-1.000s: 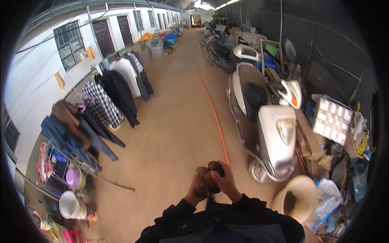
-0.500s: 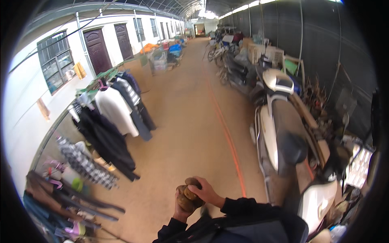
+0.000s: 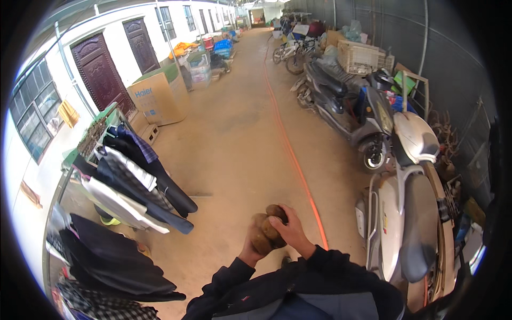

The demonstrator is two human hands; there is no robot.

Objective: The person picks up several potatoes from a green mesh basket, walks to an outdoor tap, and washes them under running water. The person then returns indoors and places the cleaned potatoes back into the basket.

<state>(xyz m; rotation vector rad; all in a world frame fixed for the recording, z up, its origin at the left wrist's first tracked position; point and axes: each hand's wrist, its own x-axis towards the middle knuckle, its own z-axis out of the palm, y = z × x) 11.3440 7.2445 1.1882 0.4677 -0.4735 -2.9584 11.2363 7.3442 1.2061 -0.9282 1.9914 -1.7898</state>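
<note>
In front of my body I carry a small cluster of brown, rounded potatoes (image 3: 271, 228), several of them pressed together. Under and around their left side my left hand (image 3: 248, 246) is cupped, its fingers mostly hidden by the potatoes. From the right, my right hand (image 3: 293, 230) grips the pile, with the thumb laid across it and the fingers at the far top one. Both forearms come up in dark sleeves. Below the hands a bit of a shoe (image 3: 286, 261) shows above the brown floor.
Clothes on a rack (image 3: 144, 176) line the left, with a large cardboard box (image 3: 157, 98) beyond. On the right stand a white scooter (image 3: 392, 213) and a dark scooter (image 3: 349, 106). An orange hose (image 3: 290, 154) runs along the floor. Crates and bicycles sit farther down.
The view has moved forward along the passage: the clothes rack and scooters have slid nearer, and the cardboard box shows clearly. Both hands still hold the potatoes, now slightly higher and farther right in view.
</note>
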